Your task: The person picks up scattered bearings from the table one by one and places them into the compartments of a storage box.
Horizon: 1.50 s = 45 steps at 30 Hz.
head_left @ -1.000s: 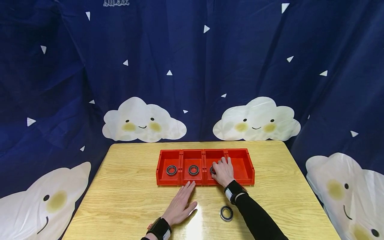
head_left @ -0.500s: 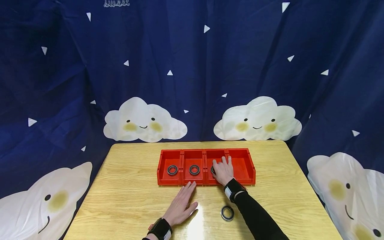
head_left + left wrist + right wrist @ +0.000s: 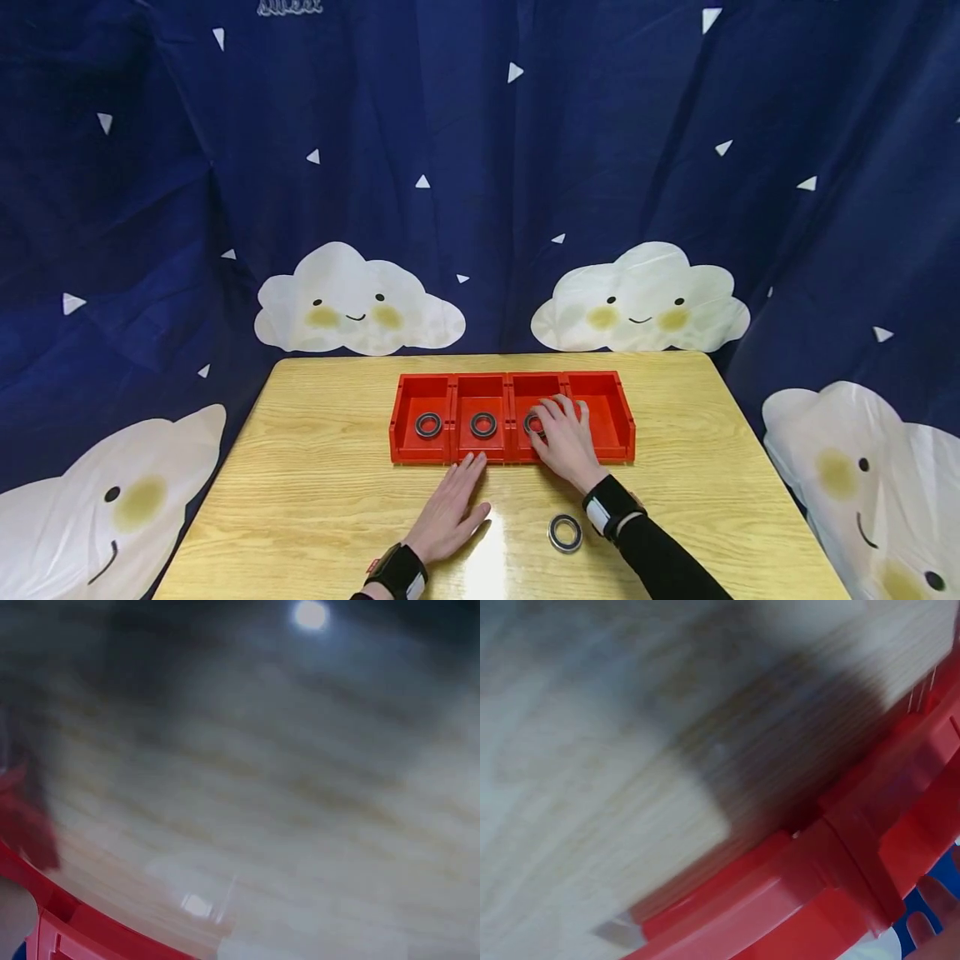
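In the head view my left hand (image 3: 447, 512) lies with straight fingers on the table, its fingertips at the front edge of the red bin row (image 3: 469, 457). My right hand (image 3: 566, 439) is over the third compartment from the left, its fingers loosely bent. Partly behind its thumb and forefinger, a bearing (image 3: 529, 427) lies in that compartment; nothing shows gripped. Two more bearings lie flat, one in the leftmost compartment (image 3: 428, 425) and one in the second compartment (image 3: 483, 425). Another bearing (image 3: 565, 533) rests on the table, left of the right wrist. Fingertips (image 3: 934, 900) show at the right wrist view's corner.
A wood-grain table (image 3: 315, 467) carries everything. The bin's red rim (image 3: 97, 930) crosses the bottom of the left wrist view, and its wall (image 3: 780, 900) fills the lower right wrist view. A dark blue curtain (image 3: 480, 167) with clouds hangs behind and beside the table.
My right hand has drawn back a little toward the lower right, its fingers loosening, and more of the bearing in the third compartment shows. The left hand stays in place.
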Tool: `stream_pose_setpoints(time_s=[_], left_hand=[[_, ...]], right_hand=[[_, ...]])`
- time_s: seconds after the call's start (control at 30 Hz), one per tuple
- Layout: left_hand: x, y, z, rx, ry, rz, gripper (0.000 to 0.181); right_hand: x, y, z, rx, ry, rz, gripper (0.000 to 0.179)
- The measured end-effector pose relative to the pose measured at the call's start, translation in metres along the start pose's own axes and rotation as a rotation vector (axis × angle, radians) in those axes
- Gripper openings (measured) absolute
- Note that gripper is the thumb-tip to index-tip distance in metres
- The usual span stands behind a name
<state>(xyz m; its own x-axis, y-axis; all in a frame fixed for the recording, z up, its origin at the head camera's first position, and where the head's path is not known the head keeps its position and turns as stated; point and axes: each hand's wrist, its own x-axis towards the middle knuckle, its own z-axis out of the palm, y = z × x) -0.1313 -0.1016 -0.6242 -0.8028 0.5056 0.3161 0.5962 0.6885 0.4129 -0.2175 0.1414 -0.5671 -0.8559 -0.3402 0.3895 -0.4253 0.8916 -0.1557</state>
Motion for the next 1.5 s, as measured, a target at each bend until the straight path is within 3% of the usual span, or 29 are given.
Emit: stream_pose_setpoints(time_s=[0.27,0.53,0.7,0.9,1.2,1.5], left_hand=[[0.006,-0.004,-0.003,0.013,0.05,0.019,0.067],[0.012,-0.006,-0.017,-0.022,0.098,-0.003,0.067],[0.014,-0.012,-0.023,-0.012,0.113,-0.016,0.069],[0.016,-0.017,-0.032,-0.031,0.149,-0.029,0.07],[0.018,-0.016,-0.037,-0.034,0.134,-0.048,0.07],[0.019,-0.014,-0.031,-0.056,0.157,-0.022,0.069]], right_hand=[[-0.031,0.007,-0.012,0.105,0.079,-0.024,0.034],[-0.056,0.015,-0.023,0.16,0.113,-0.031,0.04],[-0.073,0.016,-0.03,0.18,0.065,0.011,0.042],[-0.093,0.014,-0.035,0.19,-0.066,0.061,0.052],[-0.12,0.009,-0.031,0.214,-0.216,0.117,0.056],[-0.132,-0.002,-0.026,0.172,-0.24,0.086,0.059]])
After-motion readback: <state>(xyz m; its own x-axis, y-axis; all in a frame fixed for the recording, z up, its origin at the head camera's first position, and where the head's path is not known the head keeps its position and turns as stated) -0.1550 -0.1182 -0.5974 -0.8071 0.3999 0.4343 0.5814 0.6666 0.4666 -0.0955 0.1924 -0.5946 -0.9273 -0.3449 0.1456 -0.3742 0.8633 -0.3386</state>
